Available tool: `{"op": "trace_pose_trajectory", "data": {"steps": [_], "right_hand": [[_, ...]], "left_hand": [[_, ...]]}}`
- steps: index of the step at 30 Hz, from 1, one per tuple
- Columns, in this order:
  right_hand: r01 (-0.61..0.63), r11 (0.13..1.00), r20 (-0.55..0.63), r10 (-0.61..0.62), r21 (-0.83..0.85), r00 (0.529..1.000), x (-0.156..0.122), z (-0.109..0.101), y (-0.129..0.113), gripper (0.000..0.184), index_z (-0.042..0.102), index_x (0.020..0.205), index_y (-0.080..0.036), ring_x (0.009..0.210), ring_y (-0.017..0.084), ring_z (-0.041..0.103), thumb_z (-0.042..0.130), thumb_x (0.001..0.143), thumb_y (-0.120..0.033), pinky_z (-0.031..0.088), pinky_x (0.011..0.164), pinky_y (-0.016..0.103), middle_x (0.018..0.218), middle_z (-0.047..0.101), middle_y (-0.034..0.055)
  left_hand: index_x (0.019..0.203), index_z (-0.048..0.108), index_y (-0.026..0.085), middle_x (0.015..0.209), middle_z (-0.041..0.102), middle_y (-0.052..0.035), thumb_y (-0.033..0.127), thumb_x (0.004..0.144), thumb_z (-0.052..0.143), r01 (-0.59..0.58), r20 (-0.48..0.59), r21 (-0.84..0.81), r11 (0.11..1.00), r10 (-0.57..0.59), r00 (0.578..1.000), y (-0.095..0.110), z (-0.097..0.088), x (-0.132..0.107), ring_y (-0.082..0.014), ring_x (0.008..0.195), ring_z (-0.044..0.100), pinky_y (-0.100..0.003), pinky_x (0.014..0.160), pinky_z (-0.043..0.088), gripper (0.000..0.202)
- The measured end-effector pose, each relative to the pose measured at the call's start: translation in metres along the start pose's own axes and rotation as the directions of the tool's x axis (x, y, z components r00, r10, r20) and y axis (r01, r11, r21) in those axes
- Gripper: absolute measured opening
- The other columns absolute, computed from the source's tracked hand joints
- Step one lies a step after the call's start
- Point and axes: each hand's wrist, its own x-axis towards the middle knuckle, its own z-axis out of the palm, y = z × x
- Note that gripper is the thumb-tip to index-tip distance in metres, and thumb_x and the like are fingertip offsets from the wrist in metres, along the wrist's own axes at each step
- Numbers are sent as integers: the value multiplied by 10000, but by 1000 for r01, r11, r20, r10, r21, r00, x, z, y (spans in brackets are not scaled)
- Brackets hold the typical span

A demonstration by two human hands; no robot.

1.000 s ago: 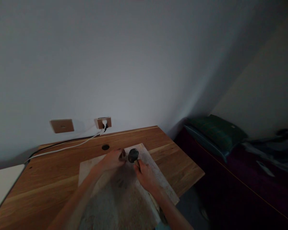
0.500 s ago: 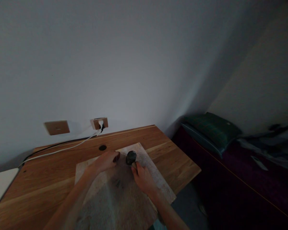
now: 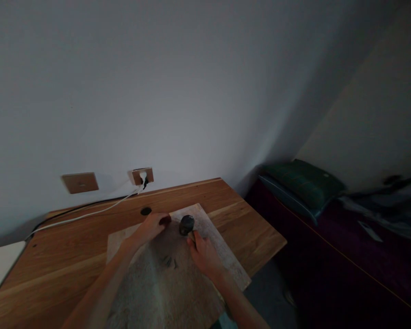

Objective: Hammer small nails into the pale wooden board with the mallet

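Observation:
My right hand point(image 3: 205, 254) is closed around the short handle of a mallet with a dark, rounded head point(image 3: 187, 225). The mallet head is over the far part of a pale, worn board point(image 3: 188, 297) that lies on the wooden desk. To the left of the head, my left hand point(image 3: 156, 225) has its fingers curled together near the board's far edge; whatever they pinch is hidden. Several small, thin pieces that look like nails point(image 3: 169, 262) lie loose on the board, nearer to me than the mallet.
Along the wall, white and black cables point(image 3: 99, 211) run over the desk point(image 3: 68, 244) to a socket point(image 3: 143, 176). A round hole point(image 3: 145, 211) opens in the desktop. A white panel point(image 3: 3, 265) is at the left. Right of the desk stands a bed with a green pillow point(image 3: 304, 183).
My left hand has shifted slightly, its fingers turning a little up and away from me. The mallet and my right hand stay almost in the same place.

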Motion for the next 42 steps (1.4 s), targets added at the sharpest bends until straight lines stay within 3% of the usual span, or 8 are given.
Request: {"op": "trace_pose_trajectory", "data": {"steps": [16,24,30,36,42], "right_hand": [[25,1000,-28,-24,1,999,1,2,2,403,578,1327,-164,933,274,708,383,1047,-378,458,742,311,998,750,151],[10,1000,-5,-10,-3,1000,0,-1,0,422,561,1352,-169,936,287,721,366,1047,-385,475,751,326,1021,750,168],[20,1000,34,-20,-10,999,-2,-6,-8,392,591,1297,-195,938,289,715,380,1037,-398,481,735,331,1005,747,148],[126,989,32,-129,78,991,5,-11,-36,323,609,1210,-183,887,255,720,396,1031,-348,469,706,302,971,746,124],[130,990,27,-132,62,991,22,-11,-45,299,619,1201,-171,897,261,716,434,1021,-321,470,721,309,974,743,137]], "left_hand": [[790,646,195,802,707,-24,121,656,547,0,-30,-68,998,-2,1000,-2,4,-2,-210,777,654,-271,739,470,182],[763,619,198,787,690,-16,162,695,551,-38,-116,-133,990,22,993,-11,11,-9,-208,760,649,-282,722,486,103],[904,675,194,873,733,-37,175,695,587,-36,-162,-209,977,2,987,-11,14,-11,-215,810,679,-303,755,520,228],[1042,677,174,828,728,-19,150,693,606,-26,-188,-251,968,-23,982,-15,15,-11,-172,724,647,-279,699,504,357],[1120,656,157,821,728,-6,96,626,587,44,-120,-215,976,-71,990,-13,17,-10,-168,697,650,-259,657,485,503]]}}
